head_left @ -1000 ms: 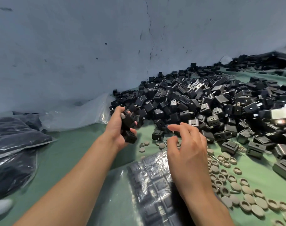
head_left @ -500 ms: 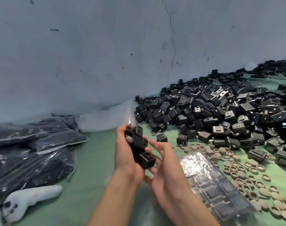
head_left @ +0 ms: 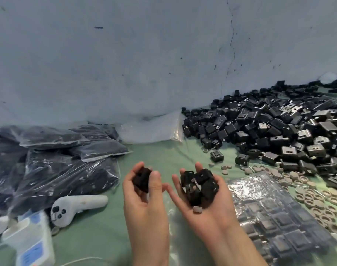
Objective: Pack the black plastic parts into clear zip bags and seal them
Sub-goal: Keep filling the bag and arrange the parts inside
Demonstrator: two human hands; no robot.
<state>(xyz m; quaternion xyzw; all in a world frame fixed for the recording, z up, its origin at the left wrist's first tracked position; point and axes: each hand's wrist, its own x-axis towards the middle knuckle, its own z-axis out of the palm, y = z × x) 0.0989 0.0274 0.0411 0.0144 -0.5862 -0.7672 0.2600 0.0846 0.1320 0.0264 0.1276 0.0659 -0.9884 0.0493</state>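
My left hand (head_left: 144, 196) grips one black plastic part (head_left: 141, 178) between thumb and fingers; it is blurred. Just to its right, my right hand (head_left: 208, 212) lies palm up and cups several black parts (head_left: 200, 186), with a grey round cap (head_left: 197, 209) on the palm. Both hands hover over the green table (head_left: 160, 156), apart from each other. A big heap of loose black parts (head_left: 269, 135) fills the right. A clear bag (head_left: 279, 217) holding rows of parts lies flat beside my right forearm.
Several filled bags (head_left: 58, 169) are stacked at the left, with a pack of empty clear bags (head_left: 150, 129) against the wall. Grey round caps (head_left: 317, 198) are scattered at the right. A white controller (head_left: 77, 206) and a white-blue device (head_left: 29, 242) lie at the lower left.
The parts held in my left hand have been split: my right hand turned palm up and now cups most of them, while the left keeps one. The view swung left.
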